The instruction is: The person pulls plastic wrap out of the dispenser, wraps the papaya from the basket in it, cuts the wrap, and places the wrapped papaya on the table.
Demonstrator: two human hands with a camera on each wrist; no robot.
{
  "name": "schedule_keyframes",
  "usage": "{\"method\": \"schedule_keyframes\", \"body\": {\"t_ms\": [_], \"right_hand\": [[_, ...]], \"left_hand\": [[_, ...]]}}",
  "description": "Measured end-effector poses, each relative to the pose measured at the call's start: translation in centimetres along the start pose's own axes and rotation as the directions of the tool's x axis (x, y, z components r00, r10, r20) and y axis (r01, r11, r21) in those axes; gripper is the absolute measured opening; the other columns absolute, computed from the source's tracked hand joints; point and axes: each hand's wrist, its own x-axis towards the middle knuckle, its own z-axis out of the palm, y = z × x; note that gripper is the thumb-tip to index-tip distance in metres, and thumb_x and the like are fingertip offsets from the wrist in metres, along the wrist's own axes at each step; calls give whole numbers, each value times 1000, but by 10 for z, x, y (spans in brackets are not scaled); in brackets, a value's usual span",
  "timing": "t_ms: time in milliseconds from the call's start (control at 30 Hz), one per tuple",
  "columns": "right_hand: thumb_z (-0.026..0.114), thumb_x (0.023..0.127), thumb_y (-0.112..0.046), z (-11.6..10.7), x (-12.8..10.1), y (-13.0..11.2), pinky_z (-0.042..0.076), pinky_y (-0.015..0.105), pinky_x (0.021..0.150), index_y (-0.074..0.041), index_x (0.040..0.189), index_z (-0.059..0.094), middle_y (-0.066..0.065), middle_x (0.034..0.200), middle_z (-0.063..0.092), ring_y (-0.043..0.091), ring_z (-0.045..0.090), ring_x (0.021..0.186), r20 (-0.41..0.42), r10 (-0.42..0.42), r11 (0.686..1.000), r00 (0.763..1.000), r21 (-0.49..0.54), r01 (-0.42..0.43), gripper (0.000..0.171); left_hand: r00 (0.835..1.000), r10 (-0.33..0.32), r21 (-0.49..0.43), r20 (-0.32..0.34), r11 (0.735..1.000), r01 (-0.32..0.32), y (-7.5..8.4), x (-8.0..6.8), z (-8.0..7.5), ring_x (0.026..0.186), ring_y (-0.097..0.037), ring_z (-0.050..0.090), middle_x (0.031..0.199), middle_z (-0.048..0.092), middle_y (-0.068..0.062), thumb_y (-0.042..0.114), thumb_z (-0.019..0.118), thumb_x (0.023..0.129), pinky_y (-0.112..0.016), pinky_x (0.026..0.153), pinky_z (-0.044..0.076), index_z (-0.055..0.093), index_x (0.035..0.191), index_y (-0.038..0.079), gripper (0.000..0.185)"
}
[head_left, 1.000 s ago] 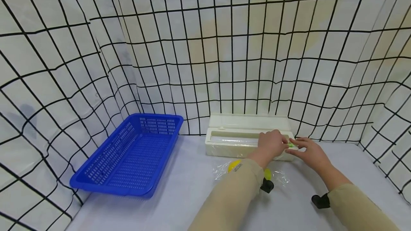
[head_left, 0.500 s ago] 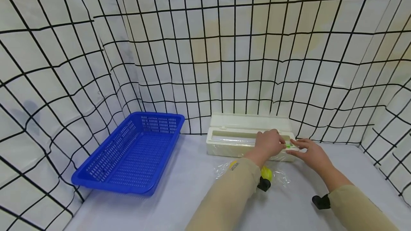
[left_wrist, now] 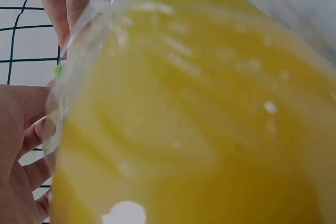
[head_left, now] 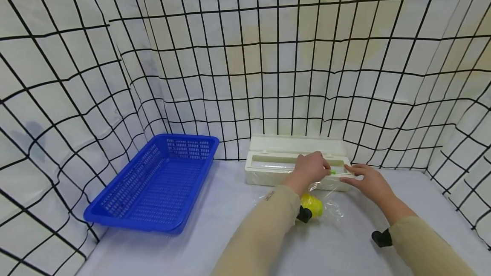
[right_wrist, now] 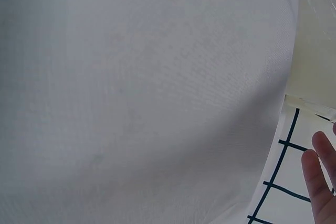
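In the head view, my left hand (head_left: 311, 167) pinches the small green slide cutter (head_left: 333, 172) on the front edge of a cream cling film dispenser (head_left: 264, 178). My right hand (head_left: 370, 184) holds the dispenser's right end between thumb and fingers. The dispenser's lid stands open at the back, with a film roll (head_left: 272, 165) inside. Clear film hangs from the front edge over a smooth, rounded yellow thing (head_left: 311, 205), whose kind I cannot tell. Filling the left wrist view, the film-covered yellow thing (left_wrist: 194, 108) lies close to the camera, beside my left hand (left_wrist: 18, 150).
A blue perforated plastic basket (head_left: 161, 195) stands on the left of the white tabletop (head_left: 215, 225). Black grid panels (head_left: 287, 71) with white sheeting behind them rise around the back and sides.
My left hand has slid leftward along the dispenser's front edge with the green cutter. More of the yellow thing shows beside the left sleeve. The right hand has stayed at the dispenser's right end.
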Motion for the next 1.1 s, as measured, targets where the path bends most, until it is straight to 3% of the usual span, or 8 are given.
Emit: {"method": "schedule_keyframes", "body": {"t_ms": [267, 500, 733, 900, 1100], "right_hand": [[68, 85, -59, 1, -1, 5, 37, 67, 98, -10, 140, 56, 30, 142, 45, 52, 44, 125, 12, 21, 1000, 1000, 5, -21, 75], [68, 85, -60, 1, -4, 6, 36, 67, 99, -11, 141, 55, 30, 142, 45, 52, 43, 126, 15, 36, 999, 999, 4, -36, 76], [69, 85, -58, 1, -6, 4, 35, 67, 100, -9, 141, 54, 30, 143, 44, 54, 39, 129, 10, 27, 999, 1000, 20, -27, 75], [70, 85, -56, 0, -6, 2, 34, 68, 101, -9, 141, 54, 30, 143, 44, 55, 37, 130, 5, 32, 999, 999, 16, -32, 75], [71, 86, -53, -1, -4, -3, 34, 68, 101, -10, 141, 54, 31, 143, 44, 54, 38, 130, 19, 35, 999, 999, 7, -35, 72]], "left_hand": [[1000, 18, -1, -11, 1000, -18, -5, -4, 0, 111, -3, 58, 113, 60, 17, 44, 66, 93, -40, 102, 37, 77, 105, 41, 16], [1000, 31, 43, -4, 999, -31, -7, -9, -2, 104, -2, 59, 110, 58, 18, 43, 65, 94, -36, 96, 39, 77, 105, 41, 16], [999, -19, 10, 48, 1000, 19, -4, -11, -8, 109, -3, 59, 109, 64, 21, 42, 65, 95, -41, 106, 35, 75, 108, 39, 17], [994, -55, 13, 97, 998, 54, 0, -11, -13, 113, -13, 59, 115, 66, 19, 47, 70, 90, -42, 108, 35, 72, 115, 36, 28], [997, 18, 21, 72, 1000, -20, -7, -9, -9, 114, -15, 58, 123, 64, 20, 48, 67, 92, -36, 98, 39, 69, 120, 42, 29]]}}
